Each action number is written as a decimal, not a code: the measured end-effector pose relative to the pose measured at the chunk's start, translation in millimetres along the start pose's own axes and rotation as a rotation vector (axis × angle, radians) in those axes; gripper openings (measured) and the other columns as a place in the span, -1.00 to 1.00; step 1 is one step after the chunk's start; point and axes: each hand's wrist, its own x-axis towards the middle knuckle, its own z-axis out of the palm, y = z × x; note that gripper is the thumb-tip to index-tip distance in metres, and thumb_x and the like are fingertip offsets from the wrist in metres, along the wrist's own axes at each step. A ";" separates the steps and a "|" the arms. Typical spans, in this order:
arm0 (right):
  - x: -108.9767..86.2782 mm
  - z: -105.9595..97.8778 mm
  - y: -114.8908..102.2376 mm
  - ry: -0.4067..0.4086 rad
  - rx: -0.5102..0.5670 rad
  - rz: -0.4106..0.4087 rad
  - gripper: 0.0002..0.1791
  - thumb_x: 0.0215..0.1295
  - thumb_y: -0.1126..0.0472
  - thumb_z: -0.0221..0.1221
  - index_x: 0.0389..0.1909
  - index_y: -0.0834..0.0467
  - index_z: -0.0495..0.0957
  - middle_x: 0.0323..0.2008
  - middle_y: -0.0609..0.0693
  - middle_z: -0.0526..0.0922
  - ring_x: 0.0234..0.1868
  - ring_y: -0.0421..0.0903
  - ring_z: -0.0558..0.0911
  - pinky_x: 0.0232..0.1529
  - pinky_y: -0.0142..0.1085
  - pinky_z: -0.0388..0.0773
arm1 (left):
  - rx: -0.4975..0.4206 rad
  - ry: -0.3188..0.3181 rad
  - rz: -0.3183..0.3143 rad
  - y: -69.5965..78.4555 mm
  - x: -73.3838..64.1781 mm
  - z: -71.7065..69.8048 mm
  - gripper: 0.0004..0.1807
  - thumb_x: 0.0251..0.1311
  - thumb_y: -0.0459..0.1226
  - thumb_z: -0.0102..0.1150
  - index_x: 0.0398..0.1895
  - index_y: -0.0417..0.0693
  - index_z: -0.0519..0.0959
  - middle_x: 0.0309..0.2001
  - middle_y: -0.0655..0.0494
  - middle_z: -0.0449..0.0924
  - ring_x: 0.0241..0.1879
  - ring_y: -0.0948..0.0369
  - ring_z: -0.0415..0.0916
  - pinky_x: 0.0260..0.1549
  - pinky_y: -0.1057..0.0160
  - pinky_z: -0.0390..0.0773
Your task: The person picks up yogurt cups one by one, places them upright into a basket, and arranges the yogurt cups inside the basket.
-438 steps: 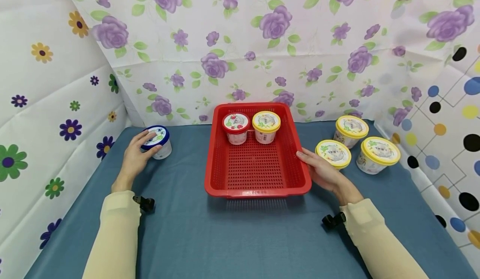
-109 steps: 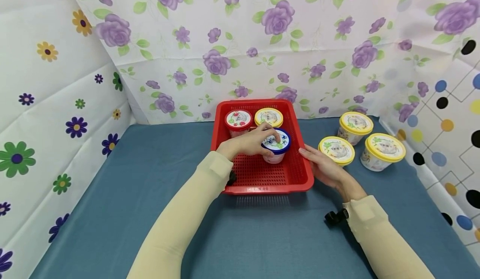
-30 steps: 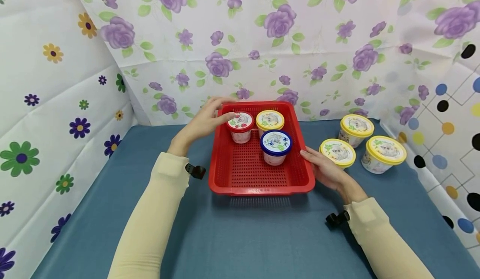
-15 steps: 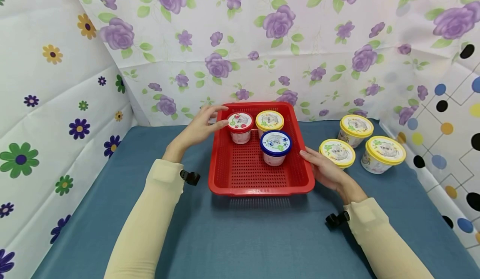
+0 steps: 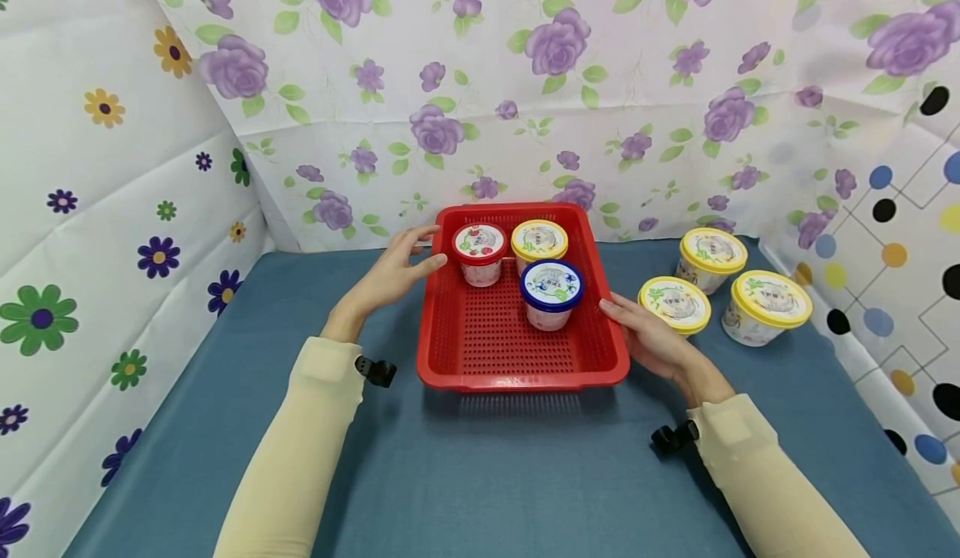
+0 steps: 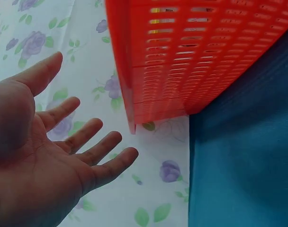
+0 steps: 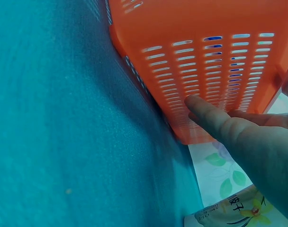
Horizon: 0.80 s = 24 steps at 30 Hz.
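A red perforated plastic basket (image 5: 495, 358) stands on the blue cloth. Inside are a red-lidded cup (image 5: 480, 243) at back left, a yellow-lidded cup (image 5: 539, 241) at back right, and a blue-lidded cup (image 5: 551, 287) in front of the yellow one. My left hand (image 5: 386, 279) hovers beside the basket's left rim, fingers spread; the left wrist view shows the palm holding nothing, apart from the wall. At the right side my right hand (image 5: 660, 345) grips the basket, thumb at the rim and fingers (image 7: 215, 116) against the outer wall.
Three larger yellow-lidded tubs stand right of the basket: a near tub (image 5: 675, 304), a back tub (image 5: 712, 251) and a right tub (image 5: 771, 301). Flowered cloth (image 5: 435, 128) hangs behind the table, and patterned sheets flank both sides.
My left hand took the blue-lidded cup from the table's left, set it in the basket and let go. It then drew back to the basket's left side. My right hand stayed put.
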 end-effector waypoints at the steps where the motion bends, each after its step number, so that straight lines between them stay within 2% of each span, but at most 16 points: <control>1: 0.0 0.0 0.1 0.001 0.000 0.000 -0.32 0.71 -0.04 -0.15 0.67 0.10 -0.05 0.40 0.31 0.42 0.08 -0.07 0.69 0.11 -0.16 0.67 | -0.005 0.004 -0.007 -1.5 -0.9 0.5 -0.26 0.55 0.00 0.10 0.65 0.02 0.11 0.57 -0.16 0.03 0.52 -0.20 0.09 0.36 -0.31 0.33; 9: 1.0 0.5 0.3 0.013 -0.003 0.008 -0.33 0.71 -0.05 -0.15 0.67 0.08 -0.03 0.43 0.33 0.36 0.10 -0.07 0.68 0.11 -0.16 0.67 | -0.072 0.037 -0.067 -13.6 -7.0 5.1 -0.19 0.53 0.05 0.11 0.68 0.03 0.04 0.60 -0.13 -0.02 0.54 -0.16 0.07 0.34 -0.30 0.36; 13: 0.9 -0.6 0.1 0.008 -0.005 0.004 -0.33 0.71 -0.05 -0.15 0.67 0.08 -0.03 0.43 0.32 0.38 0.11 -0.06 0.67 0.12 -0.16 0.66 | -0.110 0.042 -0.112 -15.1 -10.8 9.5 -0.18 0.55 0.03 0.09 0.70 0.06 -0.02 0.60 -0.15 -0.03 0.54 -0.16 0.09 0.35 -0.30 0.35; 19: 0.4 0.0 -1.0 -0.008 -0.002 -0.012 -0.34 0.72 -0.03 -0.16 0.67 0.12 -0.04 0.39 0.32 0.42 0.08 -0.06 0.69 0.10 -0.16 0.67 | -0.169 0.040 -0.154 -19.4 -16.1 16.0 -0.17 0.56 0.04 0.06 0.71 0.10 -0.07 0.59 -0.12 -0.01 0.54 -0.16 0.10 0.39 -0.30 0.29; 24: 0.3 1.5 -1.5 -0.008 -0.004 0.001 -0.33 0.72 -0.04 -0.16 0.67 0.10 -0.05 0.42 0.34 0.38 0.09 -0.06 0.68 0.11 -0.16 0.67 | -0.241 0.051 -0.188 -26.1 -23.4 23.4 -0.13 0.55 0.04 0.08 0.71 0.06 -0.11 0.61 -0.11 -0.01 0.55 -0.15 0.10 0.41 -0.32 0.24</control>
